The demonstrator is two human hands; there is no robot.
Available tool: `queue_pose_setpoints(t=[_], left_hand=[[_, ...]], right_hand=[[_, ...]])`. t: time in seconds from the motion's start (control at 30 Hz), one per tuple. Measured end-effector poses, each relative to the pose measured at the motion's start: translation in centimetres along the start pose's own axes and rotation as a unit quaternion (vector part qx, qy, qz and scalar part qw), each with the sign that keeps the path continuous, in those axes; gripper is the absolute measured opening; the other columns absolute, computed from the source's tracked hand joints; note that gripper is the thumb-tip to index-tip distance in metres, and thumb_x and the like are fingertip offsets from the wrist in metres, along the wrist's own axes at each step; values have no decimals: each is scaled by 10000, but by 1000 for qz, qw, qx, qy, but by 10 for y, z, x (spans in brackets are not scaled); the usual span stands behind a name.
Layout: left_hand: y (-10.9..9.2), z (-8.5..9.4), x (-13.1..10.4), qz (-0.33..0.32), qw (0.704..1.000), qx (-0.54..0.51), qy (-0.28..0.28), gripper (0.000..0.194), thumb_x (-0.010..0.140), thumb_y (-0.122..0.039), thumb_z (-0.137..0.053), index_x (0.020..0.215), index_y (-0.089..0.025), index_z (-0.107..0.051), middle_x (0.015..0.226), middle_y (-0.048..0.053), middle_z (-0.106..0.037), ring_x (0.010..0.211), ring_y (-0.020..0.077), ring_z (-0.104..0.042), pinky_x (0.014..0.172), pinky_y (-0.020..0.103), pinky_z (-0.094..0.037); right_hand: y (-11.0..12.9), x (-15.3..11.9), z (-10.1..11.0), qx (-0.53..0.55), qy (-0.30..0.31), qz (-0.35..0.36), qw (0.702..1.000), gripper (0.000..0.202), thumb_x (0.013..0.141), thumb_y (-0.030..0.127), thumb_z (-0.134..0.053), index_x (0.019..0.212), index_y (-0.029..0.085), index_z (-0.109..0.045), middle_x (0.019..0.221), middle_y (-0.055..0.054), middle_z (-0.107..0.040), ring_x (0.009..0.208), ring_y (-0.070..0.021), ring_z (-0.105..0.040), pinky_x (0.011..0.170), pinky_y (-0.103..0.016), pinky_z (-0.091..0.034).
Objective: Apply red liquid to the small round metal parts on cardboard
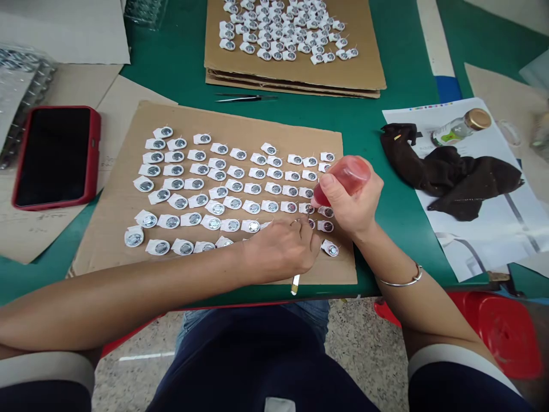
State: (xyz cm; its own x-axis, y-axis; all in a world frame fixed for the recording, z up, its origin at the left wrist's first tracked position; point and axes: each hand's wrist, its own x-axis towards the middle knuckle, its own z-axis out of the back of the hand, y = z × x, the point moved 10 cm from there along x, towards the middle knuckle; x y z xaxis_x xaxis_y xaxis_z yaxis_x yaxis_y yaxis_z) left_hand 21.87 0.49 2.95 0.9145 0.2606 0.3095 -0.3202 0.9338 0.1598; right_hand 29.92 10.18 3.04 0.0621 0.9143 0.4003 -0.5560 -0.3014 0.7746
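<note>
My right hand [358, 200] is wrapped round a soft bottle of red liquid [348, 174], tilted with its lower end over the right side of a cardboard sheet [111, 229]. Rows of small white tagged pieces with round metallic centres [194, 183] lie on that sheet. My left hand [285, 246] rests low over the right part of the rows, fingers bent together beside the bottle. A slim tool [295, 284] sticks out beneath this hand toward the table edge; its other end is hidden. The bottle's tip is hard to make out among the pieces.
Tweezers [246, 98] lie behind the sheet, before stacked cardboard [295, 71] bearing more pieces. A red-cased phone [54, 157] is at the left. At the right, a dark cloth [454, 177] and a glass jar [461, 127] lie on printed paper [446, 223].
</note>
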Motion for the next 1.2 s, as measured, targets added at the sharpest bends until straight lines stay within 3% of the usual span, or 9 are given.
queue_pose_setpoints(t=[0.3,0.6,0.8,1.2], left_hand=[[-1,-1,-1,2,1000,8,-5,178,804,-17,-377,758,-72,-540,841,213,-665,624,214,-636,488,292,-492],[0,-2,-1,3,1000,9,-1,172,805,-10,-400,763,-79,-551,790,168,-662,626,201,-622,508,295,-493],[0,-4,-3,3,1000,9,3,160,799,-14,-425,783,-75,-572,760,148,-658,646,211,-621,519,303,-493],[2,-6,-2,12,1000,5,16,176,826,-47,-391,790,-83,-560,811,168,-662,694,223,-637,555,316,-510]], right_hand=[[-2,0,0,-7,-6,6,1000,265,731,439,-625,765,189,-544,762,-24,-579,704,-145,-583,690,-354,-495],[-2,0,-1,-3,-3,5,1000,260,765,442,-590,780,189,-532,683,-6,-566,654,-136,-579,687,-359,-500],[-2,2,2,-16,-23,17,999,286,749,456,-604,798,183,-533,782,-29,-585,719,-149,-588,707,-367,-489],[13,5,10,-65,-50,62,995,269,765,441,-590,747,179,-529,725,-26,-609,651,-124,-559,642,-328,-474]])
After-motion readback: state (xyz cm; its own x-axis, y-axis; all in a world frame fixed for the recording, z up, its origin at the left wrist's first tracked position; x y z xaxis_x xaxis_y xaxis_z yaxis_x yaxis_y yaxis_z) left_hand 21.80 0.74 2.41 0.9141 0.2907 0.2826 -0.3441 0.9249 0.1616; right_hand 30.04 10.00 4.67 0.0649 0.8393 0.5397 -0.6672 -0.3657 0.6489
